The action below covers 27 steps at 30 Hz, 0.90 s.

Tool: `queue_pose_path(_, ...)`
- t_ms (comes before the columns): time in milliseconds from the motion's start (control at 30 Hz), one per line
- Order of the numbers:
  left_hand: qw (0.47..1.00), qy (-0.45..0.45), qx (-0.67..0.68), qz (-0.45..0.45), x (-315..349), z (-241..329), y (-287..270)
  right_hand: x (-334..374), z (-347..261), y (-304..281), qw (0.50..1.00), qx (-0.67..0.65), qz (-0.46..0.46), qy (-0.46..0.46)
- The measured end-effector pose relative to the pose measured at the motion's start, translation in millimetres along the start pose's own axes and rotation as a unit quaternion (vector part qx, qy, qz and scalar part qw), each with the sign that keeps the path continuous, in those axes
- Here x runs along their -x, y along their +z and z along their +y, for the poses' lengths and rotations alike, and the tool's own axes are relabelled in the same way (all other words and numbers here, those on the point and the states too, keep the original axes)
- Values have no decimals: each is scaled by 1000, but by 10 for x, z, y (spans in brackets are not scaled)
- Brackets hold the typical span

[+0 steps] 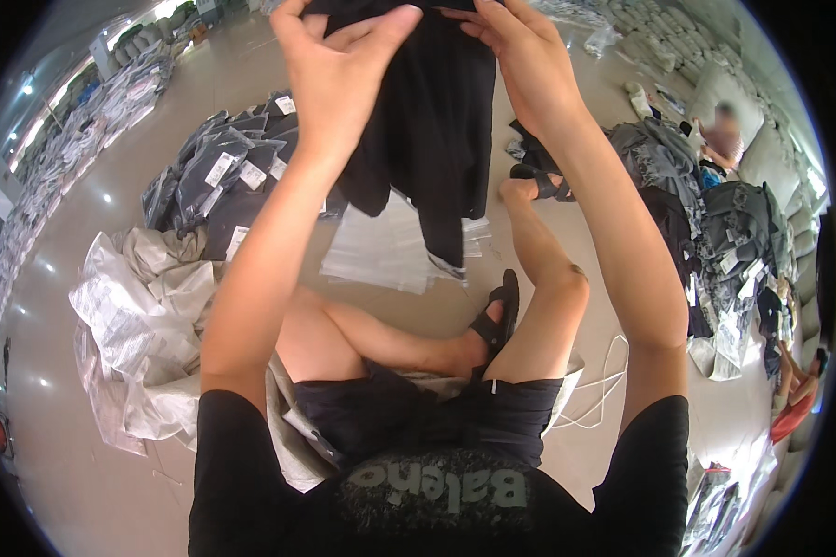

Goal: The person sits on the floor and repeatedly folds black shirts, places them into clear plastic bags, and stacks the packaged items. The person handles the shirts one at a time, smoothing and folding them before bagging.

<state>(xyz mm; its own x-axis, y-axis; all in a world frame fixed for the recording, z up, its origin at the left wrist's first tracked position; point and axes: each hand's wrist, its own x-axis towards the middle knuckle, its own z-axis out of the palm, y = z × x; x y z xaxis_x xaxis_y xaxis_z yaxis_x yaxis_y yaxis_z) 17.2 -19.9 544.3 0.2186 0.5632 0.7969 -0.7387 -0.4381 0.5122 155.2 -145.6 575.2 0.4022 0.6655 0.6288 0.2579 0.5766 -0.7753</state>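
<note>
A black garment (446,121) hangs stretched between my two raised hands at the top of the view. My left hand (344,60) pinches its upper left part, the thumb lying along the cloth. At the upper right edge, my right hand (520,46) grips the cloth between thumb and fingers. The garment's top runs out of the picture, and its long lower parts dangle over a spread of clear plastic bags (376,246) on the floor. Whether these parts are sleeves or legs I cannot tell.
Bagged dark garments with white tags (218,176) lie in a pile at the left, behind crumpled whitish sacking (149,306). Heaped dark clothes (738,232) lie at the right, near a seated person (723,139). Another person in red (797,404) is at the right edge. White cord (608,381) lies beside my leg.
</note>
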Motion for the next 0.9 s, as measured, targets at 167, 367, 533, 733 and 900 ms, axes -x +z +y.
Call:
queue_pose_path(167,990,94,-109,1,156,-73,198,99,-33,190,998,-28,-43,-28)
queue_pose_path(367,985,145,-67,69,148,-399,135,307,64,182,984,-89,-16,-155)
queue_pose_path(533,990,138,-5,43,155,-518,350,422,1816,-490,865,-485,53,120)
queue_pose_path(733,995,-72,-2,64,-95,-1698,-123,1247,2898,-236,829,-419,113,352)
queue_pose_path(900,957,-235,-155,65,314,-3208,-982,1705,3402,-396,901,-93,60,420)
